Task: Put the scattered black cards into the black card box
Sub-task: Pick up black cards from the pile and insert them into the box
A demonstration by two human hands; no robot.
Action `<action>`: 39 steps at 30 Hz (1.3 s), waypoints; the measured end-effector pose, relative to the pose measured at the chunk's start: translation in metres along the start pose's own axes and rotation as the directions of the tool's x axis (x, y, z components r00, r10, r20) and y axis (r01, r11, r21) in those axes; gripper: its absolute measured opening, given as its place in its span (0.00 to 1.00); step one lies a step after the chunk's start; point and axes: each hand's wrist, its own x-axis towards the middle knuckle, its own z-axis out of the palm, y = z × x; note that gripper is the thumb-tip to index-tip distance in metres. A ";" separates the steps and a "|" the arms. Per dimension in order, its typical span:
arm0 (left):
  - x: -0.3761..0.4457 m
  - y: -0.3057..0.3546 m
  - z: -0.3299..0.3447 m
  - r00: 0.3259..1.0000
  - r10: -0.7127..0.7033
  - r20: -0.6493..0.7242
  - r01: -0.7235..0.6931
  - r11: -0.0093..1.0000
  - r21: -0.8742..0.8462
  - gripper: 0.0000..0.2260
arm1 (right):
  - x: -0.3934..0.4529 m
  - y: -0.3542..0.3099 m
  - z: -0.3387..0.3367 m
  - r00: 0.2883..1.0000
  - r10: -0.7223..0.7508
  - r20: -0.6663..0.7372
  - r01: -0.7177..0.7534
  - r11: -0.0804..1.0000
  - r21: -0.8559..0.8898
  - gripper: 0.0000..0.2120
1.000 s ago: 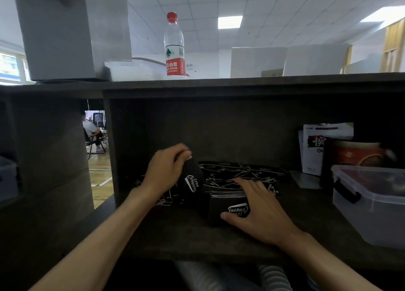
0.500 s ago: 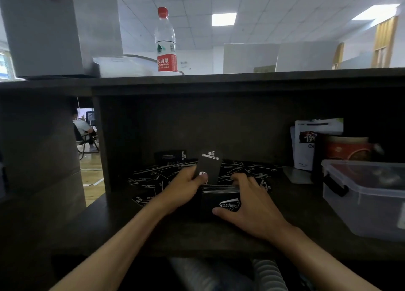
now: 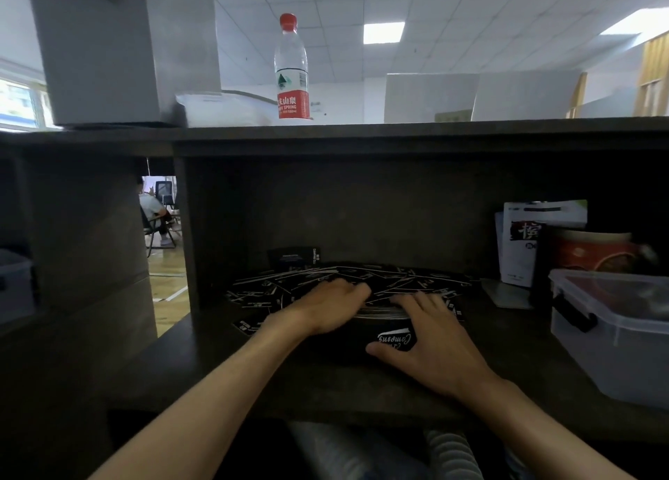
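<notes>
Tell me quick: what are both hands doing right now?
Left hand: fingers curled over the stacked black cards in the black card box.
Right hand: gripping that box.

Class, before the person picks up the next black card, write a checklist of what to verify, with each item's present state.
1. Black card box with white lettering steadied: ok, the right hand holds it.
2. Box mouth accessible: ok, card edges show at the top.
3. Left hand free for a grip: cannot tell, its fingers are hidden against the box.
4. Scattered black cards remaining: not ok, many lie on the dark shelf.
5. Clear plastic tub out of the way: ok.
</notes>
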 end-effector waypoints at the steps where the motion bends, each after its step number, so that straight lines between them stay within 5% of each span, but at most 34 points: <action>1: -0.005 -0.009 0.003 0.993 -0.034 -0.112 0.016 0.987 -0.159 0.19 | 0.000 -0.001 0.000 1.000 -0.001 -0.007 0.001 1.000 -0.017 0.40; 3: -0.016 -0.021 0.013 0.951 -0.183 -0.249 0.038 0.868 -0.494 0.16 | 0.000 -0.002 0.000 1.000 0.004 -0.021 -0.005 1.000 -0.020 0.38; 6: -0.021 -0.011 0.030 0.950 -0.297 -0.095 0.122 0.636 -0.762 0.11 | 0.000 -0.003 0.002 1.000 0.019 -0.015 -0.019 1.000 -0.017 0.38; 9: -0.014 0.015 0.043 0.957 -0.289 -0.018 0.150 0.547 -0.823 0.09 | 0.000 -0.002 -0.001 0.999 0.038 0.007 -0.038 0.999 -0.018 0.38; 13: -0.006 0.014 0.054 0.958 -0.263 -0.117 0.053 0.561 -0.826 0.11 | -0.001 -0.002 -0.002 1.000 0.026 0.014 -0.025 0.999 -0.035 0.40; 19: 0.001 0.014 0.049 0.975 -0.223 -0.003 0.119 0.530 -0.839 0.10 | -0.001 -0.003 0.001 0.998 0.030 0.061 -0.023 0.994 -0.107 0.44; 21: 0.002 0.004 0.038 0.982 -0.174 -0.068 0.071 0.681 -0.728 0.14 | -0.001 -0.002 0.002 0.998 0.025 0.058 -0.019 0.994 -0.107 0.43; 23: 0.007 -0.021 0.023 0.948 -0.099 -0.303 0.005 0.955 -0.296 0.14 | -0.002 -0.001 0.002 0.998 0.033 0.051 -0.027 0.995 -0.099 0.42; 25: 0.005 -0.048 0.008 0.931 -0.019 -0.365 0.112 0.965 0.236 0.19 | -0.002 -0.001 0.002 0.998 0.040 0.051 -0.036 0.996 -0.085 0.40; 27: 0.001 -0.066 -0.001 0.969 -0.074 -0.234 0.173 0.882 0.438 0.28 | -0.001 0.000 0.002 0.998 0.038 0.051 -0.034 0.996 -0.085 0.39; 32: -0.005 -0.077 -0.004 0.981 0.014 -0.192 0.102 0.808 0.580 0.31 | -0.001 0.000 0.002 0.999 0.029 0.044 -0.025 0.996 -0.090 0.38; 39: 0.019 -0.073 -0.031 0.990 -0.139 0.002 0.130 0.928 0.351 0.23 | -0.001 -0.001 -0.001 0.998 0.019 0.054 -0.015 0.997 -0.076 0.35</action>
